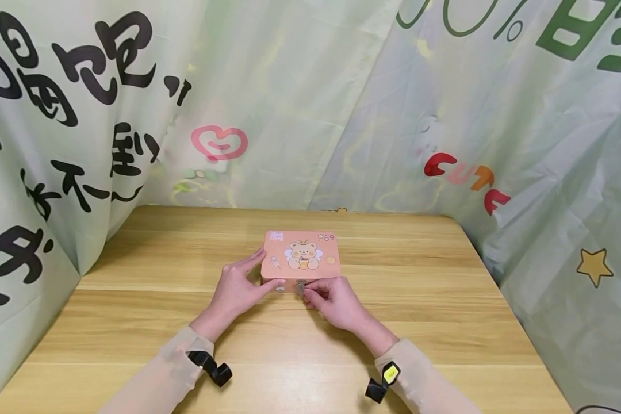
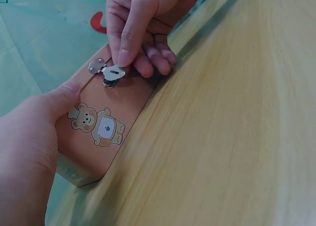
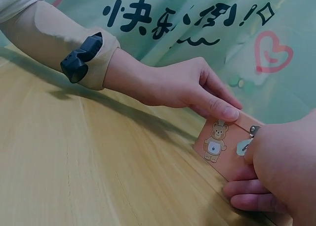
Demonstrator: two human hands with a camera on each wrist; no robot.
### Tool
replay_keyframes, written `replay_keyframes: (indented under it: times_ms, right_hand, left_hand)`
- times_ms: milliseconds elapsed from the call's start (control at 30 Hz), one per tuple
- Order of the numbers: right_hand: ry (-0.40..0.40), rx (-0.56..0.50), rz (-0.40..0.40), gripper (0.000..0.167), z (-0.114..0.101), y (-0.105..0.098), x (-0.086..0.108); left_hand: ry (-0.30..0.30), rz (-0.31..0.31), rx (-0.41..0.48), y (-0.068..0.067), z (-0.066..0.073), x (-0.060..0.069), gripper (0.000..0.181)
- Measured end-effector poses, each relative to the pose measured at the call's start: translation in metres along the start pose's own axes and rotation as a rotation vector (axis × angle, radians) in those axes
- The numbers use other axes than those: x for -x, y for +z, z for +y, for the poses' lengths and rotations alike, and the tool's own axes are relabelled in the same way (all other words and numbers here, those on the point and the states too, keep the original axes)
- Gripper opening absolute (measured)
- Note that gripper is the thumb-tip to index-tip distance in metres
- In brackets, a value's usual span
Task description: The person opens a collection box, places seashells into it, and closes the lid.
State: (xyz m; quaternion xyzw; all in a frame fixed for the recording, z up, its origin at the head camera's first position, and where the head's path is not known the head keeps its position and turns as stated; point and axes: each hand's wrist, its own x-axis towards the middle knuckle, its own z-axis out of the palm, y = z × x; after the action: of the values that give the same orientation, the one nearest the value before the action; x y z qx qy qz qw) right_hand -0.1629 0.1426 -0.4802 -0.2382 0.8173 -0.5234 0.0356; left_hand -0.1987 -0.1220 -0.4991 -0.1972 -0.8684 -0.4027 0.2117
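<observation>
A pink box [image 1: 301,253] with a bear printed on its lid sits on the table, lid down. My left hand [image 1: 238,287] grips its left end, thumb on the front near the lid's edge and fingers along the side. On the front face, a silver metal latch [image 2: 113,72] hangs from a small riveted plate and tilts out a little over its catch. My right hand [image 1: 336,299] pinches the latch's edge between thumb and forefinger; in the left wrist view its other fingers curl loosely beside the box. A second bear print [image 3: 216,143] shows on the front.
The wooden table [image 1: 424,322] extends around the box on every side. A pale printed curtain [image 1: 290,115] hangs behind it and along both sides. Black wrist cameras are strapped over the left sleeve [image 1: 176,362] and the right sleeve [image 1: 419,374].
</observation>
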Motion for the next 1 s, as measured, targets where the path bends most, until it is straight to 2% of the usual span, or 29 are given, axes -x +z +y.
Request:
replay_keyframes:
  times_ms: [233,600,767,900,1000]
  right_hand:
    - [0.036,0.027,0.015,0.014,0.000,-0.004,0.003]
    - [0.001,0.053,0.033,0.013,0.004,-0.004,0.004]
    - [-0.041,0.161,0.121,0.009,0.005,0.002,0.002]
    - [-0.058,0.291,0.216,0.008,0.005,0.009,0.000]
    - [-0.063,0.343,0.270,0.009,0.005,0.013,0.000]
  left_hand:
    - [0.029,-0.009,-0.014,-0.001,-0.001,0.001,0.089]
    - [-0.026,-0.023,-0.022,-0.010,0.002,0.000,0.084]
    - [-0.042,-0.005,-0.016,-0.015,0.004,-0.003,0.081]
    - [-0.030,-0.002,-0.011,-0.016,0.005,-0.004,0.078]
    - [-0.022,-0.007,-0.012,-0.016,0.005,-0.004,0.075]
